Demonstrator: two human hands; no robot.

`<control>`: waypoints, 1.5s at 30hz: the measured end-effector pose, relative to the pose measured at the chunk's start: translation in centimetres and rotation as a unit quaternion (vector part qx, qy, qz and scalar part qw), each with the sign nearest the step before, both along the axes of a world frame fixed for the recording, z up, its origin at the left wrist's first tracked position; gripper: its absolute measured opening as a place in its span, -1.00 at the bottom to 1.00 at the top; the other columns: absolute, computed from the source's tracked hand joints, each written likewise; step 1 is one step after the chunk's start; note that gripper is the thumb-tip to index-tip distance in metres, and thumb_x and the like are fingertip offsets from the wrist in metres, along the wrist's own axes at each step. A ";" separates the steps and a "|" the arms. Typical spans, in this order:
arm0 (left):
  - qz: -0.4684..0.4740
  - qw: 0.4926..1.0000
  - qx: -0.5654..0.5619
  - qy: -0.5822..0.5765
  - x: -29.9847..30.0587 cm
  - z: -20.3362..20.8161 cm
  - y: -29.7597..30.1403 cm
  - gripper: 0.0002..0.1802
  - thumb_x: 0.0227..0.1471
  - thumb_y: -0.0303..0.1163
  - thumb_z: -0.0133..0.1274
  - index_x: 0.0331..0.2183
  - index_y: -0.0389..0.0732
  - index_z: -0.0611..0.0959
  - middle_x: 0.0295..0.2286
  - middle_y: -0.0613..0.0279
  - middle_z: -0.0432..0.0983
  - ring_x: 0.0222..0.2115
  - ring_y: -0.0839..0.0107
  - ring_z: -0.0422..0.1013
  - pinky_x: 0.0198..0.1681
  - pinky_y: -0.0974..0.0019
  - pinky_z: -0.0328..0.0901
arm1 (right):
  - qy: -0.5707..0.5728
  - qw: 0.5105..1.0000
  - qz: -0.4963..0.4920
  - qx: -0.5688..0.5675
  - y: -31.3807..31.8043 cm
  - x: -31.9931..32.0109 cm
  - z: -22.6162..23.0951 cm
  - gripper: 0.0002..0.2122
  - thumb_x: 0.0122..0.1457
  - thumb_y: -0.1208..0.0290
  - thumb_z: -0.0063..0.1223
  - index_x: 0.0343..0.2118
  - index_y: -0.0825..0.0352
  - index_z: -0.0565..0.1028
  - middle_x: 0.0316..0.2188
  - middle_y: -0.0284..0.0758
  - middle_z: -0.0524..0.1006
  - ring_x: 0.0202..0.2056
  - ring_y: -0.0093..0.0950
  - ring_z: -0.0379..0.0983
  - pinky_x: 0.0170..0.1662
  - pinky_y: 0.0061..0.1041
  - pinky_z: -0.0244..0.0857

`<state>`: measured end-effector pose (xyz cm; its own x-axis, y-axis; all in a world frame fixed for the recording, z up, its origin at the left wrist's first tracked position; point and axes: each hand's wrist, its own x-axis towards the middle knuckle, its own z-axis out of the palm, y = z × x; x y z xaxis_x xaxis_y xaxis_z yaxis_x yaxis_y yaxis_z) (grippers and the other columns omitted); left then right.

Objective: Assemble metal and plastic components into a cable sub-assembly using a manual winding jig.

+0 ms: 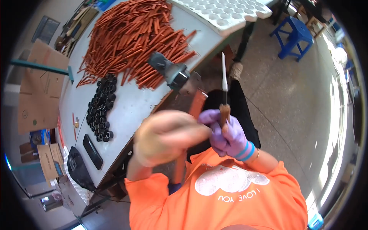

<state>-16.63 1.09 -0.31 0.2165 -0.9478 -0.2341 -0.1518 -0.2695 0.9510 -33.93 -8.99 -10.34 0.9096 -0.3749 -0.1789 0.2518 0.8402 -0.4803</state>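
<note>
white table (134, 103) with orange sticks (134, 34), grey speckled floor (291, 96)

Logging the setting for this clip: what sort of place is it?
Probably a small workshop or assembly line for hand work. A white table holds a big pile of orange-brown sticks and a heap of black rings, with cardboard boxes beside it and a bare concrete floor.

Daylight is glaring across the speckled stone floor (291, 96), a blue plastic stool (293, 36) is standing off the white worktable (130, 103), and cardboard boxes (40, 88) are leaning at left.
</note>
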 end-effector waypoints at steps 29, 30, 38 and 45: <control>0.258 0.949 -0.108 -0.143 3.2 -4.6 -2.9 -0.66 0.20 -0.48 -0.07 0.00 -0.30 0.56 -0.42 0.25 0.49 -0.47 0.57 0.42 -0.41 0.58 0.33 | 0.218 0.929 0.176 -0.241 -2.6 0.1 1.3 -0.66 0.33 0.17 -0.24 -0.16 0.35 0.48 -0.65 -0.39 0.46 -0.74 -0.67 0.17 -0.65 -0.71 0.03; 0.250 0.954 -0.098 -0.131 3.3 -4.2 -3.0 -0.66 0.19 -0.48 -0.07 0.00 -0.29 0.56 -0.43 0.27 0.48 -0.49 0.58 0.41 -0.43 0.58 0.32 | 0.223 0.926 0.157 -0.261 -2.8 0.4 1.4 -0.69 0.31 0.20 -0.21 -0.17 0.35 0.48 -0.64 -0.38 0.46 -0.73 -0.64 0.20 -0.64 -0.68 0.06; 0.215 0.976 -0.040 0.004 4.4 -2.5 -4.0 -0.65 0.18 -0.41 -0.08 -0.02 -0.26 0.58 -0.53 0.31 0.45 -0.59 0.61 0.36 -0.56 0.61 0.25 | 0.168 0.652 -0.074 -0.736 -5.6 1.8 -0.3 -0.86 0.15 0.42 0.03 -0.25 0.31 0.45 -0.52 -0.30 0.49 -0.60 -0.37 0.37 -0.51 -0.47 0.27; 0.137 0.979 -0.021 0.149 6.5 -2.2 -3.6 -0.65 0.19 -0.38 -0.08 -0.03 -0.27 0.58 -0.60 0.34 0.42 -0.67 0.64 0.30 -0.63 0.63 0.15 | 0.250 0.513 -0.137 -0.810 -5.9 2.2 0.5 -0.70 -0.01 0.59 0.15 -0.15 0.33 0.44 -0.36 -0.26 0.51 -0.40 -0.25 0.45 -0.30 -0.41 0.34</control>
<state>-10.11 -2.46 -2.53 0.3925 -0.8734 -0.2884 0.2064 -0.2219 0.9530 -31.74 -14.94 -9.86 0.7747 -0.5023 0.3842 -0.2410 -0.7962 -0.5550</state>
